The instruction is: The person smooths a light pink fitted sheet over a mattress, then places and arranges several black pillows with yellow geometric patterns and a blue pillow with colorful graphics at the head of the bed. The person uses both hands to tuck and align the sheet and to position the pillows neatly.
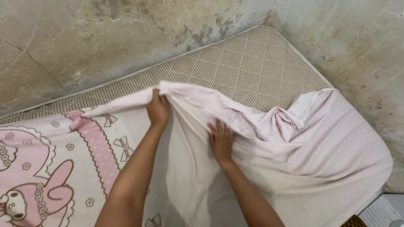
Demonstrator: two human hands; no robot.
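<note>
The left hand [157,108] was closed in a tight pinch on the upper edge of the pale pink dotted cotton bedsheet [294,155], lifting a fold of it off the bed. The right hand [220,142] lay flat and open on the same sheet, fingers spread, pressing the cloth down without gripping it. The sheet covered most of the bed, bunched into a twisted ridge near the far right corner, and its printed side with a pink cartoon rabbit and bows [38,189] showed at the left. Beneath it lay a beige striped quilted mattress [248,63], bare along its far corner. The mattress was pushed into the corner of stained, cracked plaster walls [105,38].
</note>
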